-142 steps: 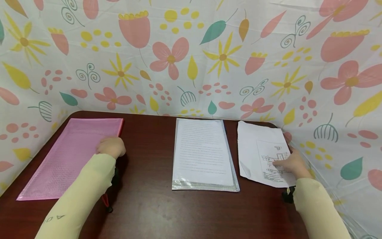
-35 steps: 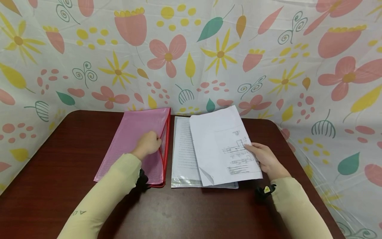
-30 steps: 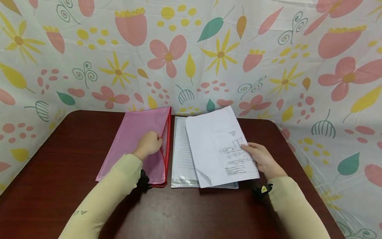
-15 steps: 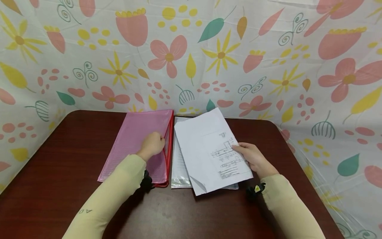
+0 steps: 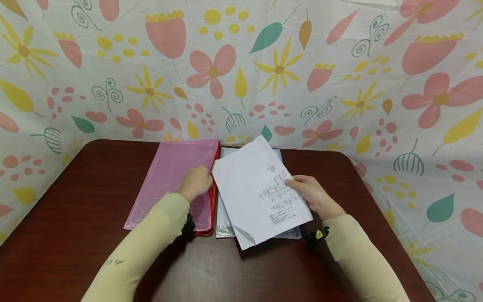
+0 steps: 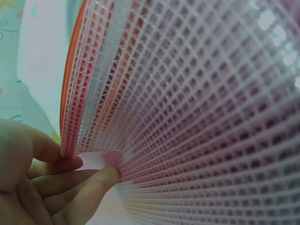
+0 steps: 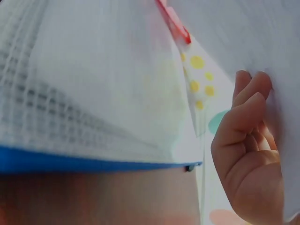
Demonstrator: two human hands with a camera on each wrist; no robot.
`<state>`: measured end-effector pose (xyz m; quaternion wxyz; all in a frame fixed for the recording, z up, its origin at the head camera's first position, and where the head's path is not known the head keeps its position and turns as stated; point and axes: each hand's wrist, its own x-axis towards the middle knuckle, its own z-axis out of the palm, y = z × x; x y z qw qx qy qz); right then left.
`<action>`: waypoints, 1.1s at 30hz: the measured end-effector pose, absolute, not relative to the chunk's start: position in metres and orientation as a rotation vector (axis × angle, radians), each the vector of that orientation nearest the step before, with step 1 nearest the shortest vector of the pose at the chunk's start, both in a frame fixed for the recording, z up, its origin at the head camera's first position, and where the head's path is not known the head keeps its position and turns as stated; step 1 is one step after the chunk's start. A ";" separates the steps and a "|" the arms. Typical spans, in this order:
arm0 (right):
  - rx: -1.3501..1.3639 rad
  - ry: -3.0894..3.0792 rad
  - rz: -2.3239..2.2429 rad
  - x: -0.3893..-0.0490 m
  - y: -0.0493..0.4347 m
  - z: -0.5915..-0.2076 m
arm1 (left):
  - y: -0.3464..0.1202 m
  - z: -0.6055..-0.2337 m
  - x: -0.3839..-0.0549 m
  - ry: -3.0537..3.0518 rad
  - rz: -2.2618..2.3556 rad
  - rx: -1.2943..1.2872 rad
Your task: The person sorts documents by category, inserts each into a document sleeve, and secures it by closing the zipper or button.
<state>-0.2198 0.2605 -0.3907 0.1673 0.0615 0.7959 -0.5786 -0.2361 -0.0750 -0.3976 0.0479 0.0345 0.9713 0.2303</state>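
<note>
While L hand [image 5: 196, 183] is pinching pink folder [image 5: 171, 165] at its R edge, R hand [image 5: 311, 194] is pinching printed sheet [image 5: 252, 188] btwn them, over clear folder [image 5: 224, 222] (contact unclear), long axis slanting far-L to near-R, far-L corner nearer L hand.

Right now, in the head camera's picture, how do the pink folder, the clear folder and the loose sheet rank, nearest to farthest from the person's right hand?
From the right hand:
1. Loose sheet: gripped by its right side in that hand.
2. Clear folder: mostly hidden behind the sheet.
3. Pink folder: farthest, off to the left.
</note>
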 end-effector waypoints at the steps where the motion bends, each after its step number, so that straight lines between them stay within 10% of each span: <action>1: 0.171 2.264 -1.653 -0.220 0.259 -0.390 | -0.074 -0.397 -0.236 2.959 0.694 0.109; 33: 0.351 2.362 -1.811 -0.232 0.202 -0.401 | -0.066 -0.393 -0.235 2.975 0.485 0.224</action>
